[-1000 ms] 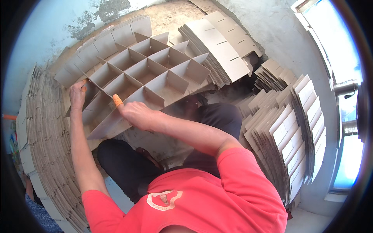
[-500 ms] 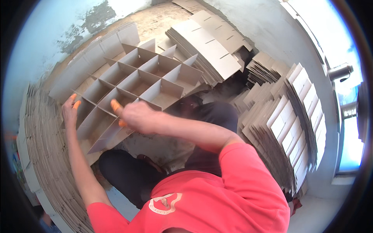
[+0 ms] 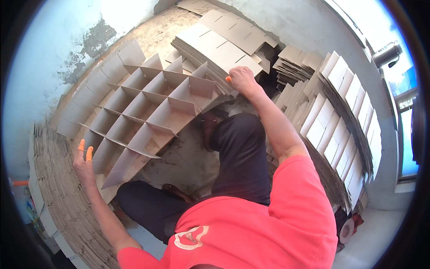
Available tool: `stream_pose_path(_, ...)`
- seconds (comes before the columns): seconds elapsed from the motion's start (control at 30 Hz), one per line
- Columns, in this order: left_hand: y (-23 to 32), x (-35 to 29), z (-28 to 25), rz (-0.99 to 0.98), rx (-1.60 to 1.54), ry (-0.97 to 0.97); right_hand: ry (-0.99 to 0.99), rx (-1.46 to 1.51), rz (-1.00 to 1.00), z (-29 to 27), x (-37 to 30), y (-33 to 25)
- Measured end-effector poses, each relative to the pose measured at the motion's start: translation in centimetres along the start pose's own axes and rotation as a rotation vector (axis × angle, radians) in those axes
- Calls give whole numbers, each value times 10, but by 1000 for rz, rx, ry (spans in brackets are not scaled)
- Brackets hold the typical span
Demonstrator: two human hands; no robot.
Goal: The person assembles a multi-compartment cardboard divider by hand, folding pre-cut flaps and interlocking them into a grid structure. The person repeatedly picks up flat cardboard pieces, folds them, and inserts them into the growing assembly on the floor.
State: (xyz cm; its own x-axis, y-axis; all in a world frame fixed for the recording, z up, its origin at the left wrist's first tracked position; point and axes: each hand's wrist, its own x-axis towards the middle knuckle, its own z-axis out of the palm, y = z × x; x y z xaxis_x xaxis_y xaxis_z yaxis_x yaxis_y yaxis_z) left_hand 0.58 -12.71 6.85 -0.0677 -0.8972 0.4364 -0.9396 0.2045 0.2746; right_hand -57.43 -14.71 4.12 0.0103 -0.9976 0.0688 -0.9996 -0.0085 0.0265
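A cardboard divider grid (image 3: pixel 145 96) of interlocked slotted strips stands in front of me, its cells open upward. Orange covers sit on fingertips of both hands. My left hand (image 3: pixel 83 165) is beside the grid's left corner, two fingers stretched and apart, with nothing seen in it. Over on the right, my right hand (image 3: pixel 243 80) is at the near right end of a stack of flat slotted cardboard strips (image 3: pixel 219 47). Its fingers are curled, and what they may hold is hidden.
Tall piles of cardboard strips rise on my left (image 3: pixel 60 184) and right (image 3: pixel 333 130). A row of upright cardboard pieces (image 3: pixel 96 89) leans behind the grid near the stained wall (image 3: pixel 49 54). My bent legs (image 3: pixel 242 152) are close to the grid's near side.
My right hand has left the grid's near left part and moved right to the stack of strips. The left hand has shifted slightly nearer me. The view has also shifted a little.
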Motion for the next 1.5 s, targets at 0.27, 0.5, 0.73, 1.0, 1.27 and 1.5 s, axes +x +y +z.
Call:
stream_pose_path(0.27,17,-17,-2,-10,-135,40,45,-28,-57,-14,10,12)
stream_pose_path(0.5,24,-32,-13,-53,-116,-7,-25,-30,129,-23,4,-7)
stream_pose_path(0.73,27,-40,-9,-160,-134,-34,72,26,-13,-15,14,16)
stream_pose_path(1.0,34,-58,-19,-175,-229,33,649,327,42,-98,0,-32)
stream_pose_path(1.27,23,-83,-11,-57,-158,150,269,1014,-284,-124,-27,-194)
stream_pose_path(1.5,21,-99,-10,-148,-277,104,215,1101,-541,-105,-37,-302)
